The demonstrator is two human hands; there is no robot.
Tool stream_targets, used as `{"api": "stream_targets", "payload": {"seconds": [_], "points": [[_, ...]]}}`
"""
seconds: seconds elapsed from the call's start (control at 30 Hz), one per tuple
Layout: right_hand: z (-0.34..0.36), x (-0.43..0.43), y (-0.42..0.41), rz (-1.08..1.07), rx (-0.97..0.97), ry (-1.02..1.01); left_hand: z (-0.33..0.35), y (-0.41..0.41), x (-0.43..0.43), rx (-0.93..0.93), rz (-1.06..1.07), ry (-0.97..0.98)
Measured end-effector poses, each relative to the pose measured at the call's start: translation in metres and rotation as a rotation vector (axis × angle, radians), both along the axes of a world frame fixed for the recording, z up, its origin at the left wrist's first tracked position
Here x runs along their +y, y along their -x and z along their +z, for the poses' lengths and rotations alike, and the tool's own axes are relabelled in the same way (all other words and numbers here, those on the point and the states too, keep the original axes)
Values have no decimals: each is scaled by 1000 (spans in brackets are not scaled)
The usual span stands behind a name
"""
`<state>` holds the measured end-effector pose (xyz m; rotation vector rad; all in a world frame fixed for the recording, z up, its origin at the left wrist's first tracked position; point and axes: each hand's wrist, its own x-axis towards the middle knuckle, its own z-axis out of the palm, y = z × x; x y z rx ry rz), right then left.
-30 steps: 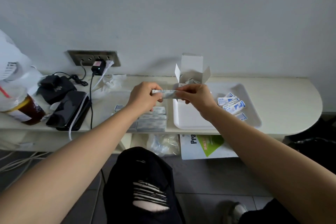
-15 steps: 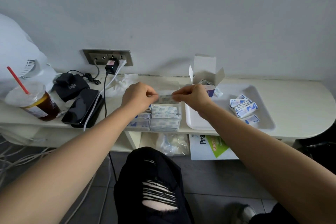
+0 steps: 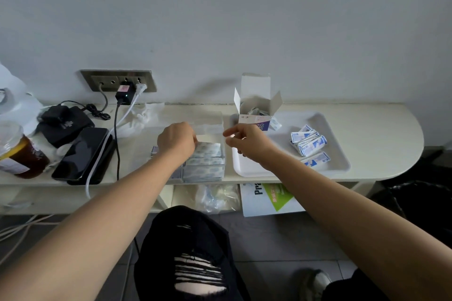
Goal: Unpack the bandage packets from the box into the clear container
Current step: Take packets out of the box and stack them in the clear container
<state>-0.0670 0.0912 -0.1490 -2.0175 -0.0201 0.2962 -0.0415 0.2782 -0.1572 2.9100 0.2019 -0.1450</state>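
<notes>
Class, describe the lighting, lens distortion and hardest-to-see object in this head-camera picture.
Head view: soft, dim light, with the box casting a faint shadow on the wall. Head view again: the wide lens bows the shelf edge and swells the forearms. The walls of the clear container barely show.

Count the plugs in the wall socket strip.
3: a grey plug at the left end, a black charger right of the middle, a white plug beside it at the right end. None seems hidden.
</notes>
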Motion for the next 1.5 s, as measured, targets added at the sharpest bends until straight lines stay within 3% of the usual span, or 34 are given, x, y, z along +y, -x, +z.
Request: {"api": "stream_targets", "payload": {"seconds": [0.27, 0.63, 0.73, 0.9, 1.23, 1.5], "points": [[-4, 2, -4, 67, -22, 35, -6, -8, -14, -26, -48, -268], [-7, 0, -4, 82, -39, 31, -4, 1, -13, -70, -139, -351], [-7, 1, -4, 79, -41, 24, 0, 3, -14, -124, -206, -265], [-7, 0, -3, 82, -33, 22, -8, 1, -21, 91, -245, -48], [-8, -2, -3, 100, -25, -4, -6, 9, -22, 22, -272, -94], [-7, -4, 0, 114, -4, -24, -6, 8, -24, 170, -222, -27]]}}
